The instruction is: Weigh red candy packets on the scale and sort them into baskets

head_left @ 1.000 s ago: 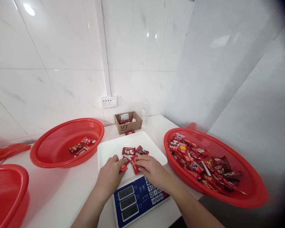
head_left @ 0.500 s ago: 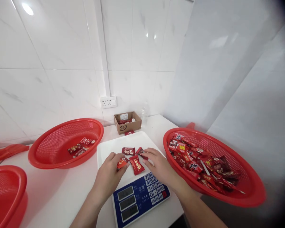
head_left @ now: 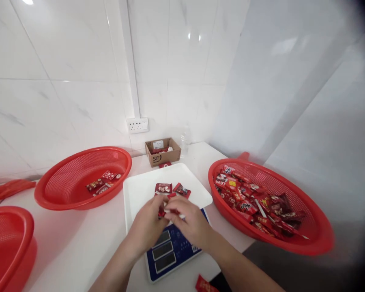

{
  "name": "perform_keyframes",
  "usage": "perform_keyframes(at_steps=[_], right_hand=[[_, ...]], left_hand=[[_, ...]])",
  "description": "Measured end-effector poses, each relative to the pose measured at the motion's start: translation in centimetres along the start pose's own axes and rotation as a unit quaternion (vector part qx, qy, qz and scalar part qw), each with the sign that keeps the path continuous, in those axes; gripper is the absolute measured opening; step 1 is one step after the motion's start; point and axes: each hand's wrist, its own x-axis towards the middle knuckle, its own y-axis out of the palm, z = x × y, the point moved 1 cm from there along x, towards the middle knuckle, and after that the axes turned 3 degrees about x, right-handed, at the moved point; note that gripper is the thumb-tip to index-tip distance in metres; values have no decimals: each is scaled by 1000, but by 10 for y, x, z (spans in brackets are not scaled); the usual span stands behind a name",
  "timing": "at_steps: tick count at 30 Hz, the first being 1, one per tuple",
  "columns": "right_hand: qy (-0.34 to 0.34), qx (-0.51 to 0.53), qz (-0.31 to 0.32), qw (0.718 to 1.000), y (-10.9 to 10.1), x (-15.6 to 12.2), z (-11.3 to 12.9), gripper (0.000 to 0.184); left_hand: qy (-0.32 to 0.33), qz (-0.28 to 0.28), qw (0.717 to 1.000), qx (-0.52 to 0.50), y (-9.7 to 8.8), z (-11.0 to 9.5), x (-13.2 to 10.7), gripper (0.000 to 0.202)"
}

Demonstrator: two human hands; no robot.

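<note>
My left hand [head_left: 149, 221] is closed around a small red snack packet [head_left: 162, 212], of which only a part shows. My right hand [head_left: 190, 221] meets it with bent, closed fingers, and what they pinch is largely hidden. Both hands are over the front of the white weighing tray [head_left: 140, 178]. Just beyond the fingers, a dark red packet [head_left: 163, 188] and another packet [head_left: 181, 190] lie on the tray. The scale's blue panel [head_left: 179, 243] is partly covered by my hands. One more red packet [head_left: 204, 284] shows at the bottom edge of the view.
A red sieve basket [head_left: 319, 221] heaped with packets stands on the right. Left of the scale, another red basket [head_left: 57, 200] holds several packets. A third basket [head_left: 15, 215] is at the lower left. Behind are a cardboard box [head_left: 167, 157] and a clear bottle [head_left: 185, 140].
My hands have come together, the right moving left to meet the left. A red packet now shows at the bottom edge. The camera view has shifted slightly.
</note>
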Motion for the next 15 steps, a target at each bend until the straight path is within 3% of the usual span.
perform_keyframes(at_steps=[2,4,5,7,9,10,13,15], right_hand=[[35,1,-36,999,-18,-4,-2,15],[128,7,-34,991,-44,-21,-6,18],[175,17,11,984,-57,-35,-9,18],[269,39,175,946,-76,-75,-17,17],[338,38,333,880,-79,-122,-27,17],[359,7,350,865,-75,-144,-35,21],[382,-82,278,878,-43,-189,-65,47],[394,-132,186,890,-20,-199,-84,41]], left_hand=[[-12,-46,999,18,-11,1,0,12],[-32,-93,995,17,-23,0,-2,18],[-38,-111,993,14,-28,0,-3,21],[-42,-141,989,5,-36,-3,-5,23],[-41,-138,990,-13,-38,-5,-5,21],[-41,-125,991,-24,-37,-6,-4,20],[-37,-88,994,-44,-29,-8,-3,19],[-29,-77,996,-42,-25,-9,-2,21]])
